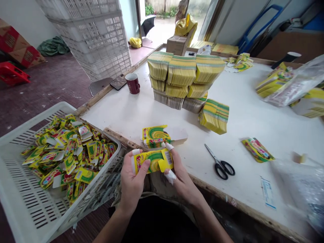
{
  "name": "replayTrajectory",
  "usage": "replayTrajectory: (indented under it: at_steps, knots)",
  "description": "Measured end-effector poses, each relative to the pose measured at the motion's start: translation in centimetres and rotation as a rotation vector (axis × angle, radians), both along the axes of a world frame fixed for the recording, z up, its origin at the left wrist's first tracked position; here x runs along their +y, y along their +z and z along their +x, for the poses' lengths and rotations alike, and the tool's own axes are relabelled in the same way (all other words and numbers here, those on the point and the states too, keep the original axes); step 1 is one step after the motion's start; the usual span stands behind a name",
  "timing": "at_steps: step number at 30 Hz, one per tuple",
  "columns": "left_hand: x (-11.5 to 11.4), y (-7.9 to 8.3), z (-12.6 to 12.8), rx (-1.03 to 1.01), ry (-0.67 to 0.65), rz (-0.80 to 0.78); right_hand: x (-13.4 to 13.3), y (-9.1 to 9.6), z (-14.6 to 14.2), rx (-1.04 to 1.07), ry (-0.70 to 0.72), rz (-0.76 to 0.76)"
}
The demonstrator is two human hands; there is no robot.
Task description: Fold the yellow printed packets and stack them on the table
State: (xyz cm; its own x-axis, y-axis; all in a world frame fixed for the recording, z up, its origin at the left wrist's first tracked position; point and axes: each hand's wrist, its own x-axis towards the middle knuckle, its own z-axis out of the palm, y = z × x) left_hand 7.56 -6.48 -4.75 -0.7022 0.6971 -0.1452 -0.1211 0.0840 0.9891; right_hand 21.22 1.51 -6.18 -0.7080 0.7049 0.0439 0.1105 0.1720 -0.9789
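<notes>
A small yellow and green crayon box [152,161] is held between my hands, just over the table's front edge. My left hand [133,182] grips its left end, thumb across the front. At the right end, beside the barcode and a yellow flap, my right hand [180,173] has its fingertips on the carton. White tape wraps several fingertips. Right behind the held box, a small stack of flat cartons [155,135] lies on the table. To my left, a white plastic crate [17,158] holds a heap of folded crayon boxes [76,152].
Bundles of flat cartons [182,72] are stacked mid-table, with one loose bundle [215,116] nearby. Scissors [219,164], a filled crayon pack [257,149] and plastic bags [298,189] lie right. A mug [133,83] and phone [118,82] sit at the left edge. Tall crates [93,37] stand behind.
</notes>
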Motion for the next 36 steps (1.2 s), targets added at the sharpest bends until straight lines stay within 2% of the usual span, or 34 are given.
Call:
replayTrajectory:
  at_steps: [4, 8, 11, 14, 17, 20, 25, 29, 32, 34, 36]
  knots:
    - [-0.1, 0.0, 0.1, -0.016, 0.019, 0.023, 0.5, 0.1, 0.3, -0.02, -0.004, 0.022]
    - [-0.5, 0.1, 0.4, 0.098, 0.015, -0.021, 0.6, 0.1, 0.1, -0.03, 0.041, -0.007]
    - [-0.6, 0.2, 1.0, 0.162, 0.007, 0.0, 0.1, 0.3, -0.4, 0.075, -0.123, -0.066]
    - [-0.6, 0.1, 1.6, 0.139, 0.021, 0.031, -0.4, 0.4, -0.9, 0.188, -0.297, -0.161]
    - [-0.7, 0.0, 1.9, 0.071, 0.056, 0.067, -0.5, 0.3, -1.1, 0.237, -0.291, -0.229]
    - [-0.8, -0.1, 2.1, 0.03, 0.052, 0.065, -0.3, 0.0, -1.0, 0.142, -0.306, -0.087]
    - [-0.8, -0.2, 1.9, 0.001, 0.041, 0.026, -0.1, -0.3, -0.7, -0.035, -0.437, 0.167]
    - [-0.8, -0.4, 1.5, -0.02, -0.019, 0.04, 0.3, -0.1, -0.6, -0.095, -0.42, 0.243]
    - [-0.7, -0.5, 1.5, -0.002, -0.071, 0.029, 0.5, 0.0, -1.0, -0.124, -0.468, 0.303]
    - [-0.7, -0.3, 1.1, 0.051, -0.052, 0.005, 0.6, 0.1, -1.4, -0.131, -0.442, 0.31]
    - [-0.8, 0.1, -0.3, 0.187, 0.042, -0.038, 0.9, 0.4, -1.8, -0.106, -0.339, 0.304]
